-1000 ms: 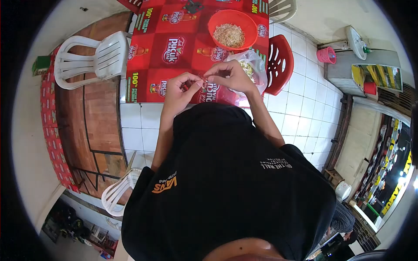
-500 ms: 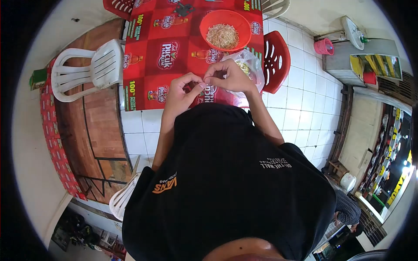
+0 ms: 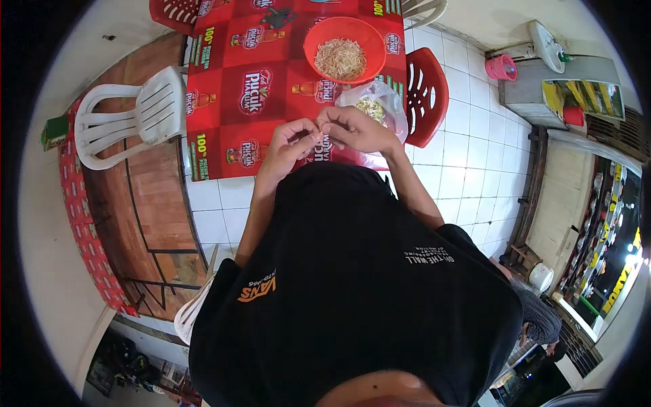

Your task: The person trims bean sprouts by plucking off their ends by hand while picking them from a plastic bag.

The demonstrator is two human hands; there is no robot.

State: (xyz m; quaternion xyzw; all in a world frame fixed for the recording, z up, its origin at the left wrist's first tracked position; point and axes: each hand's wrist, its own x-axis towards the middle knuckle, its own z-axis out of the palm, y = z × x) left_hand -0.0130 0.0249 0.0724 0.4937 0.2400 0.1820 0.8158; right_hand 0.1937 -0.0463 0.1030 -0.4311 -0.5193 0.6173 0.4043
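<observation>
My left hand [image 3: 290, 146] and my right hand [image 3: 354, 129] meet over the near edge of the table with the red printed cloth [image 3: 285, 78]. Fingertips of both are pinched together, and whatever lies between them is too small to name. Just beyond my right hand, a clear plastic bag [image 3: 393, 108] holds pale, yellowish sprouts [image 3: 369, 108]. Farther back stands a red bowl [image 3: 371, 42] with a heap of thin whitish strands [image 3: 340, 60] in it.
A white chair [image 3: 159, 105] stands left of the table, a red chair [image 3: 427, 98] at its right. Some dark item [image 3: 278, 18] lies at the table's far side. At the right are a sink [image 3: 548, 47] and a pink basket [image 3: 500, 68]. A person [image 3: 539, 315] is at lower right.
The view has shifted, so the table and bowl appear farther left. My hands have drawn closer together, with their fingertips still pinched.
</observation>
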